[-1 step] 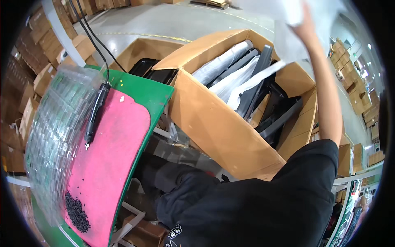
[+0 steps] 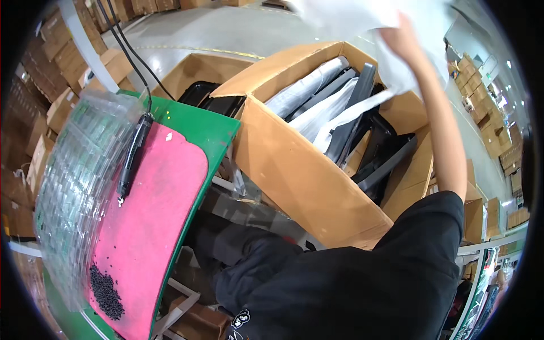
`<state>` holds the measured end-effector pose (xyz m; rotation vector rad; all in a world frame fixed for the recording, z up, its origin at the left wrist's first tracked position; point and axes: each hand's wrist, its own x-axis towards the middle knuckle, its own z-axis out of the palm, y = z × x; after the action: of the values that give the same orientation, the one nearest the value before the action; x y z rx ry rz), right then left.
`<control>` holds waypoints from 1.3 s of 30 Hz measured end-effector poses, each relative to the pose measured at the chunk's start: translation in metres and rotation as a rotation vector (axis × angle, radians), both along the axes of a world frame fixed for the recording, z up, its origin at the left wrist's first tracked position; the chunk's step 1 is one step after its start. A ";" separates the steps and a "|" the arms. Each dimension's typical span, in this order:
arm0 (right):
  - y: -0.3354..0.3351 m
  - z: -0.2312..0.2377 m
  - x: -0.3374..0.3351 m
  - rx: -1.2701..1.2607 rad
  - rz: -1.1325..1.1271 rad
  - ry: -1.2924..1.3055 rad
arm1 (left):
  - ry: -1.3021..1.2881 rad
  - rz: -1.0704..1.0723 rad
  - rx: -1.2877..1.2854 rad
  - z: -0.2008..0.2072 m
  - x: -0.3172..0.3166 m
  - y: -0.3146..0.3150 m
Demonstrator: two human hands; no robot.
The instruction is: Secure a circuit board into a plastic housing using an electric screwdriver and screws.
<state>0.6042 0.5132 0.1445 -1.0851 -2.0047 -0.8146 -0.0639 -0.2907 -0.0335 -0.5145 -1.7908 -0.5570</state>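
Lifting a thin, whitish, see-through sheet of wrapping material (image 2: 362, 11) up over the big open brown cardboard box (image 2: 311, 170), that's what the right hand (image 2: 401, 44) is up to here. The sheet is blurry and runs out of the top edge, but the fingers look bunched around it, so I'd call that a grip, though the fingertips are partly lost in the white. Left hand is out of shot, so can't tell what it's doing. A narrow white strip (image 2: 362, 107) trails from the low end of the sheet down into the box, lying across the long dark grey panels (image 2: 358, 93) that lean in there. Beside those are a couple of long pieces in pale wrap (image 2: 309, 88), and on the near right side some curved glossy black plastic parts (image 2: 391, 161). Just behind is another open carton (image 2: 218, 63) with black molded parts (image 2: 195, 93) in it. Over on the left is a green surface (image 2: 212, 124) with a pink mat (image 2: 164, 198) on top. On the mat there's a black pen-shaped power screwdriver (image 2: 135, 153) on a cable, resting right by a heap of clear plastic sleeves (image 2: 79, 181), plus a pile of tiny black bits (image 2: 106, 294) near the bottom end. Further out, brown cartons (image 2: 484, 105) are stacked along both sides of the grey floor (image 2: 226, 28).
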 end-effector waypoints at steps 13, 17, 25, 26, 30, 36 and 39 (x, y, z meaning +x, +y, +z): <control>-0.037 -0.223 -0.055 -0.862 -0.008 -0.536 | -0.406 -0.558 0.481 0.062 0.073 0.147; -0.067 -0.179 -0.065 -0.976 0.131 -0.458 | -0.420 -0.669 0.504 0.060 0.077 0.162; -0.067 -0.173 -0.018 -1.090 0.357 -0.114 | -0.503 -0.764 0.494 0.058 0.071 0.172; -0.068 -0.172 -0.016 -1.036 0.339 -0.030 | -0.503 -0.780 0.482 0.058 0.070 0.174; -0.070 -0.156 -0.021 -0.960 0.276 0.038 | -0.482 -0.745 0.442 0.065 0.074 0.181; -0.030 -0.145 0.016 -0.977 0.156 -0.021 | -0.492 -0.805 0.395 0.079 0.087 0.212; 0.032 -0.124 0.209 -0.992 0.086 -0.011 | -0.469 -0.843 0.338 0.095 0.104 0.232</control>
<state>0.8135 0.5454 0.0202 -1.4693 -2.4848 0.3053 0.0401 -0.0586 0.0611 -0.9566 -1.7968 -1.6400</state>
